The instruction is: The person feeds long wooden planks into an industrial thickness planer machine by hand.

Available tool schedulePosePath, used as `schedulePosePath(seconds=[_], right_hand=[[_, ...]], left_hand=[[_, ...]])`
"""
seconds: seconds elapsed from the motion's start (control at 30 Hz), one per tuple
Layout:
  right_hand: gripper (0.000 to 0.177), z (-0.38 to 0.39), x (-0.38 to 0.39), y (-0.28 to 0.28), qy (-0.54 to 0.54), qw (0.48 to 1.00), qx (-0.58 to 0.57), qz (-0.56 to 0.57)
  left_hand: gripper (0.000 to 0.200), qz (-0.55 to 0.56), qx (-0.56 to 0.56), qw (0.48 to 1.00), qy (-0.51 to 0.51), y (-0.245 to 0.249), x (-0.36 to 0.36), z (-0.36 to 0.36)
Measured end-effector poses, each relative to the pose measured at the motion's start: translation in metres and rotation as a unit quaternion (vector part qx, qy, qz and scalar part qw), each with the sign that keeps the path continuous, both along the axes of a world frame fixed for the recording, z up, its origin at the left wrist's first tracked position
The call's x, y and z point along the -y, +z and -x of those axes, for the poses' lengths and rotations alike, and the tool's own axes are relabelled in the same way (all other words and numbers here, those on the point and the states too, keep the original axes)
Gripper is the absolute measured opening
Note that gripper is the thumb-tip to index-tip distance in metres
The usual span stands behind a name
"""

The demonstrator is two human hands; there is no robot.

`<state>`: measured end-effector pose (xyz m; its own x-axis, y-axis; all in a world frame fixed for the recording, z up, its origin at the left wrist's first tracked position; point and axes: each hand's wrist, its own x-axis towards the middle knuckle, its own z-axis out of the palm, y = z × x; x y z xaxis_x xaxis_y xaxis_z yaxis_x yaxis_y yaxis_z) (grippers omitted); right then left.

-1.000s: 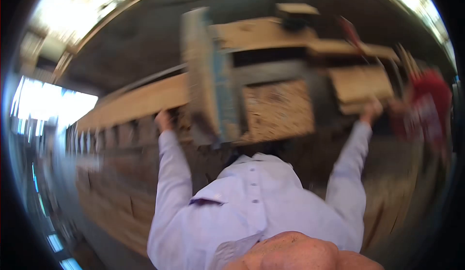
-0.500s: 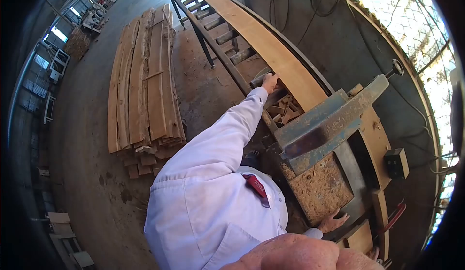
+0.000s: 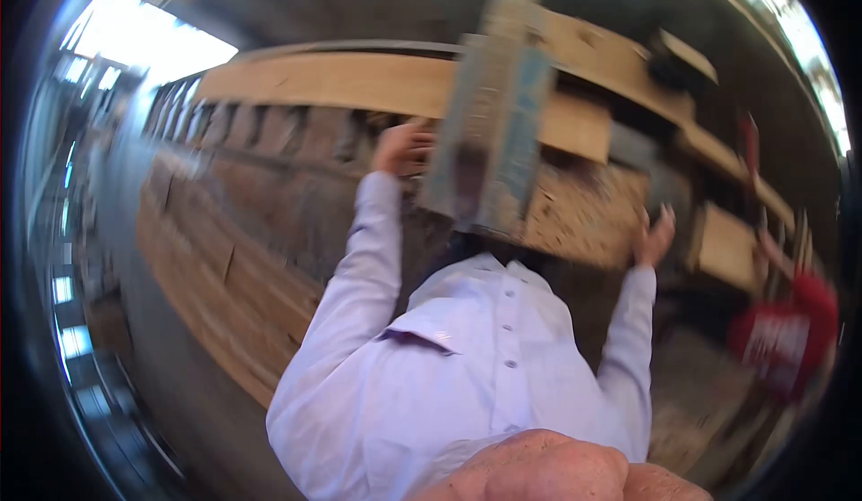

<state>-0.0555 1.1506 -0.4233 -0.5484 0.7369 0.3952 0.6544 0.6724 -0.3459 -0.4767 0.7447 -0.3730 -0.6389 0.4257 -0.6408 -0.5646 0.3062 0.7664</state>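
Note:
My left hand [image 3: 404, 149] is beside the near edge of a long wooden board [image 3: 332, 81], left of the machine's metal crossbeam [image 3: 489, 106]. Its fingers look apart and hold nothing, though blur hides whether they touch the board. The board passes under the crossbeam, and a short piece of wood [image 3: 575, 128] shows on the other side. My right hand [image 3: 655, 236], fingers spread and empty, is at the right edge of the sawdust-covered plate [image 3: 584, 218] of the machine.
The roller stand [image 3: 242, 128] extends left under the board. A stack of rough planks [image 3: 215, 259] lies on the floor at left. A co-worker in a red shirt [image 3: 786, 335] stands at right, near another wooden piece [image 3: 723, 245]. A dark box [image 3: 678, 61] is behind the machine.
The view has swung round, so the board now runs across the picture. My left hand has come nearer the crossbeam. A short piece of wood shows past it. The co-worker has come into view.

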Motion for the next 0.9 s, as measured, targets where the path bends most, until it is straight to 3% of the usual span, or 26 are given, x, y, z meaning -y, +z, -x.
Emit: schedulePosePath(seconds=[0.03, 0.07, 0.1, 0.13, 0.2, 0.3, 0.53, 0.6, 0.67, 0.73, 0.83, 0.9], right_hand=[[0.055, -0.004, -0.006, -0.009, -0.003, 1.0, -0.003, -0.015], [0.057, -0.006, -0.011, -0.013, -0.018, 1.0, -0.006, -0.003], [0.061, -0.008, -0.013, -0.015, -0.031, 0.999, 0.01, 0.01], [0.064, -0.01, -0.014, -0.019, -0.045, 0.999, 0.02, 0.013], [0.067, -0.01, -0.017, -0.02, -0.073, 0.997, 0.025, 0.016], [0.072, -0.008, -0.015, -0.018, -0.077, 0.995, 0.034, 0.058], [0.083, 0.016, -0.039, -0.021, -0.124, 0.989, 0.037, 0.075], [0.085, 0.026, -0.048, -0.022, -0.139, 0.987, 0.039, 0.073], [0.089, 0.037, -0.053, -0.02, -0.151, 0.984, 0.028, 0.092], [0.089, 0.048, -0.061, -0.019, -0.16, 0.982, 0.028, 0.1], [0.09, 0.055, -0.067, -0.023, -0.193, 0.973, 0.019, 0.124], [0.091, 0.057, -0.068, -0.021, -0.202, 0.971, 0.034, 0.124]], left_hand=[[0.049, -0.024, 0.007, 0.997, 0.071, -0.03, 0.014, 0.022], [0.043, -0.073, -0.065, 0.991, 0.088, -0.048, 0.03, 0.029], [0.052, -0.083, -0.111, 0.986, 0.09, -0.038, 0.04, 0.033], [0.053, -0.089, -0.04, 0.975, 0.199, -0.064, 0.052, 0.063], [0.05, -0.164, -0.042, 0.942, 0.288, -0.092, 0.067, 0.099], [0.041, -0.13, -0.124, 0.935, 0.306, -0.12, 0.069, 0.135], [0.029, -0.104, -0.108, 0.938, 0.313, -0.114, 0.042, 0.105], [0.028, -0.171, -0.1, 0.947, 0.251, -0.113, 0.029, 0.088], [0.03, -0.149, -0.107, 0.957, 0.224, -0.114, 0.026, 0.081], [0.037, -0.051, -0.181, 0.975, 0.115, -0.151, 0.042, 0.093], [0.044, -0.031, -0.148, 0.971, 0.186, -0.037, -0.026, 0.021], [0.044, -0.035, -0.144, 0.974, 0.172, -0.053, -0.031, 0.027]])
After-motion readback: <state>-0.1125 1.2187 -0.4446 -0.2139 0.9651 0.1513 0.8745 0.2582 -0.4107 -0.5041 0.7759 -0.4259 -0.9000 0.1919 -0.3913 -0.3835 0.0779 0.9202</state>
